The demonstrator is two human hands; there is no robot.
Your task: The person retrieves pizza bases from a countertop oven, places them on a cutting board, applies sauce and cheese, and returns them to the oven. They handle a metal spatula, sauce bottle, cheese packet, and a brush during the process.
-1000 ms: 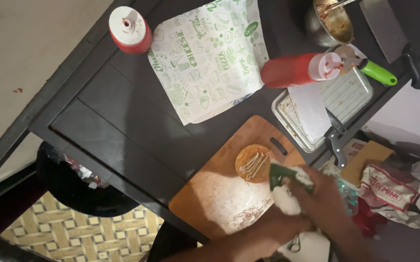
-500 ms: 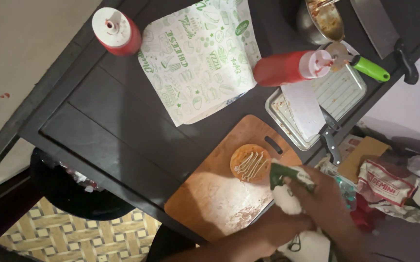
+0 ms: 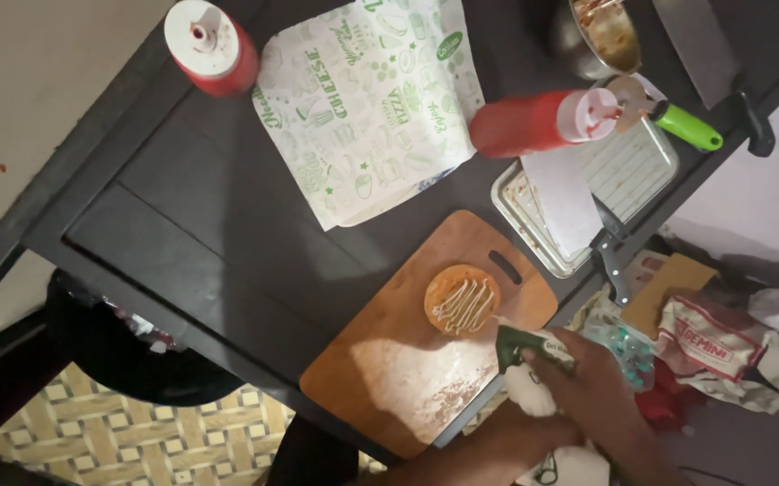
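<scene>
A round orange-brown food disc (image 3: 461, 301) with white sauce zigzags lies on a wooden cutting board (image 3: 389, 378). My right hand (image 3: 598, 389) grips a green and white sauce pouch (image 3: 526, 353), whose tip points at the disc's right edge. My left hand (image 3: 506, 443) comes in from below and presses the pouch's white bulging end; its fingers are partly hidden under the right hand.
On the dark table (image 3: 201, 225) lie a printed paper wrap (image 3: 362, 108), two red squeeze bottles (image 3: 210, 45) (image 3: 533, 121), a metal tray (image 3: 628, 171) with a knife, a steel bowl (image 3: 601, 31) and a green-handled tool (image 3: 686, 126). Crumpled bags (image 3: 713, 346) are piled at right.
The view has drifted slightly, so the table's things sit a little further left. Both hands and the pouch stay beside the disc.
</scene>
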